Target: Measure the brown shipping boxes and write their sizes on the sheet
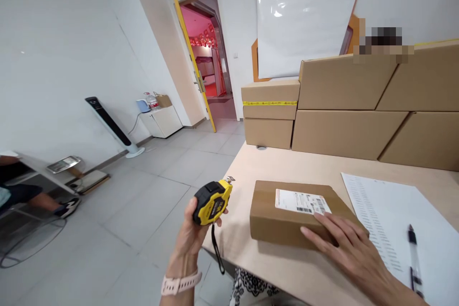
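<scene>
My left hand is closed round a yellow and black tape measure, held up beside the left edge of the table. Its metal hook end sticks out a little at the top, and a black wrist strap dangles below. On the table lies a closed brown cardboard box with a white shipping label on top. My right hand rests on the right part of this box, fingers stretched out over its top and front edge, one fingertip at the label.
Large cardboard boxes are stacked along the table's far side. A printed paper sheet with a pen lies at the right. Beyond the table are a platform scale, a tower fan, an open door and a seated person's leg.
</scene>
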The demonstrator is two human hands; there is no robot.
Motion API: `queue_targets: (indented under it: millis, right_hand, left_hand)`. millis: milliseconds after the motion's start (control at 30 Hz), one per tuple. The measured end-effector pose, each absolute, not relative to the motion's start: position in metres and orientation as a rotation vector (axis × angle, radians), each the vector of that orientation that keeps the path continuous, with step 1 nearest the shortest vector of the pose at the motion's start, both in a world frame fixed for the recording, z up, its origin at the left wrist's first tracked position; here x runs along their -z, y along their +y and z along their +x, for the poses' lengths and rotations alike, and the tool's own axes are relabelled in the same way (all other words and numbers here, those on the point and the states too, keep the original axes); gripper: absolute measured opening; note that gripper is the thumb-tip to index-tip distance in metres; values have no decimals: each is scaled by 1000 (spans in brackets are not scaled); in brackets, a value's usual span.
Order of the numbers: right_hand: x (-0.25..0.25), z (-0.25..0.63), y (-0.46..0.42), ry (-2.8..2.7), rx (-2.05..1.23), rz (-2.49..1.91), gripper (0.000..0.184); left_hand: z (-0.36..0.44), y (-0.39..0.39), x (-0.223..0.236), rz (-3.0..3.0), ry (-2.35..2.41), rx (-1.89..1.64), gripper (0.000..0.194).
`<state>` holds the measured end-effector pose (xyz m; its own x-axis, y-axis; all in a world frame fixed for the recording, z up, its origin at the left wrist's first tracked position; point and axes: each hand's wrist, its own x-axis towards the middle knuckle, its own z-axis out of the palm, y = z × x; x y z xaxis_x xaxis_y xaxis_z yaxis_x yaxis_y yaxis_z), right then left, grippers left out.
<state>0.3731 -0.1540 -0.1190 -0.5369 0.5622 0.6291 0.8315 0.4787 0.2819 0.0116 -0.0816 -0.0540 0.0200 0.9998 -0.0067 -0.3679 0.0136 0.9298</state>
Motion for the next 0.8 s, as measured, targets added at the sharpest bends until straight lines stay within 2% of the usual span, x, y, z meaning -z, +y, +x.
queue_targets:
  millis: [67,167,233,333,467,633,800]
  right_hand:
    - [133,376,-162,-2299,753,-1140,75]
    - [138,376,-171,-2247,609,-1062,53]
    - [127,373,-174,-2110,402,-1061,37]
    - [95,365,-172,-1859,-58,-1235,27]
    - [53,352,-161,-1665,-681,-1332,33]
    - [38,346,-149,-1703,-880,-1255,25]
    - [38,387,-131,-1630,-1026,-1364,32]
  left_hand:
    - [15,-82,51,933,856,-1254,55]
    - [29,-83,48,1064,777,-1049,54]
    - [43,-83,43,1178,708,-890,53]
    - [70,-85,34,1263,651,-702,53]
    - [99,-86,25,1282,622,-574,50]
    - [109,-89,23,1330,656,-542,52]
    - [95,-84,19,1386,762,-564,49]
